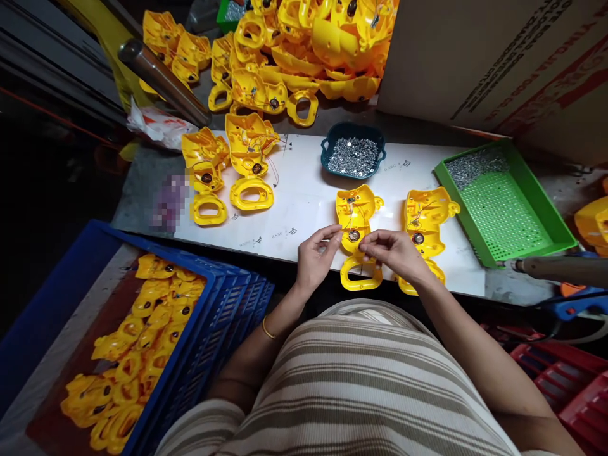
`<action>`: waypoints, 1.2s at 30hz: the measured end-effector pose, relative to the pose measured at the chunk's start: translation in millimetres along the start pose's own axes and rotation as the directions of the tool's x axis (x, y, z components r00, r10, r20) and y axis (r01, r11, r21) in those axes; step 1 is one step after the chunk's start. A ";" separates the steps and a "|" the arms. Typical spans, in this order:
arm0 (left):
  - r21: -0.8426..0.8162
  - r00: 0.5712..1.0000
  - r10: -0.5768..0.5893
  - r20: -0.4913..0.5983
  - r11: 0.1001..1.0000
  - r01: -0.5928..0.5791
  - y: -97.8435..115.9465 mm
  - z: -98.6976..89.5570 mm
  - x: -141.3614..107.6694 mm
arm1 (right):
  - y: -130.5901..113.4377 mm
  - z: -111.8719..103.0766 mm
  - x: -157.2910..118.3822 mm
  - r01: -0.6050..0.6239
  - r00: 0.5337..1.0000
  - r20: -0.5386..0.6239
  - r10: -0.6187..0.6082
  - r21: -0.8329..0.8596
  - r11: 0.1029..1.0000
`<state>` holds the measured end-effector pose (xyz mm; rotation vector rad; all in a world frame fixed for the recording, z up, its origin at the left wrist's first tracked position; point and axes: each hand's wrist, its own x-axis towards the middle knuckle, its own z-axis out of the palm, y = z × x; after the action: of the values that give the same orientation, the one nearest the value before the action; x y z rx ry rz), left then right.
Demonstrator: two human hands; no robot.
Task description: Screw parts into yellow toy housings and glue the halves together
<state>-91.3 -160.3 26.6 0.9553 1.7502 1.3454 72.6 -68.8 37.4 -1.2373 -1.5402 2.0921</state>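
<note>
A yellow plastic toy shell half (360, 206) lies open side up in front of me, with thin wires, a round dark metal part and an oval handle loop. My left hand (317, 254) is at its left edge, thumb and fingers pinched together; what they hold, if anything, is too small to make out. Over the shell's lower right, beside the round part, my right hand (394, 253) pinches with its fingertips, their contents hidden. To the right lies a similar shell half (430, 212), its handle partly covered by my right hand and wrist.
Small metal pieces fill a dark teal basin (327, 166) and part of a green tray (536, 234). Two more shells (249, 149) lie left on the white board (304, 209). Shells heap behind. A blue crate (190, 253) holds others; a cardboard box (427, 63) stands behind right.
</note>
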 end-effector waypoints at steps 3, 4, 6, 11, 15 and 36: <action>0.411 0.977 0.208 -0.048 0.896 -0.170 -10.2 -5.4 -10.6 | 3.7 -13.8 2.0 0.042 0.996 -0.075 -0.055 -0.163 0.986; 0.504 0.973 0.229 -0.009 0.842 -0.193 -12.8 -5.9 -15.0 | 5.9 -16.3 2.5 0.078 0.992 -0.080 -0.102 -0.254 0.964; 0.623 0.974 0.213 0.073 0.753 -0.211 -16.4 -4.7 -23.5 | 10.6 -17.3 3.2 0.191 0.969 -0.055 -0.241 -0.454 0.871; 0.718 0.971 0.155 0.179 0.655 -0.237 -21.2 2.9 -34.2 | 19.2 -7.4 3.8 0.304 0.919 0.018 -0.394 -0.667 0.680; 0.724 0.966 0.165 0.201 0.640 -0.260 -24.8 3.4 -32.6 | 23.0 -3.0 3.0 0.287 0.920 0.006 -0.391 -0.690 0.665; 0.632 0.950 0.276 0.145 0.713 -0.303 -46.5 8.1 -36.4 | 52.7 5.4 -0.1 0.395 0.695 0.302 -0.653 -0.919 -0.004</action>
<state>-73.1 -197.0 -16.6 1.6893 2.1508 0.8615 82.4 -93.5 -8.4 -0.7250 -2.7064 0.2528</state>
